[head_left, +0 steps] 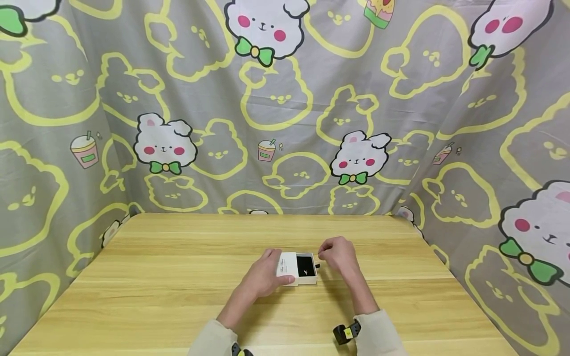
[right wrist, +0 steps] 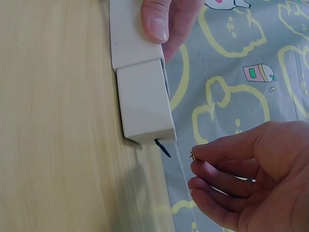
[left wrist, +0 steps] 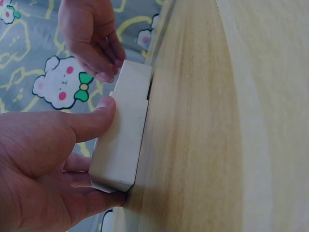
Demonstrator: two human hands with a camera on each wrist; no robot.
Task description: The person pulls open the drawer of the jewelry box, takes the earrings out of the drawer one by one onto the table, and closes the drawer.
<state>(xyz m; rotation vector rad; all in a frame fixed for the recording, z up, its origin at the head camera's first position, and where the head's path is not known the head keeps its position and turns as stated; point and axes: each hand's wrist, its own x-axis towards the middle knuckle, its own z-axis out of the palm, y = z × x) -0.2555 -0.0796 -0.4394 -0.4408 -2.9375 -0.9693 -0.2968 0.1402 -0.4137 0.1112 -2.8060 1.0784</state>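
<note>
right fingers (right wrist: 227, 147) mostly hide a tiny item (right wrist: 192, 156)

At lower left, your left hand (left wrist: 43, 159) grips the white box (left wrist: 118, 140), thumb on its side; the drawer (left wrist: 133, 79) juts out toward the top. Your right hand (left wrist: 89, 31) is at upper left, before patterned cloth (left wrist: 29, 48); wooden table (left wrist: 198, 121) fills the right.

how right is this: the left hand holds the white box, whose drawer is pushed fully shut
The drawer is not fully shut: it is slid partly out, its black insert showing, as the head view makes clear. The left hand does hold the white box.
</note>
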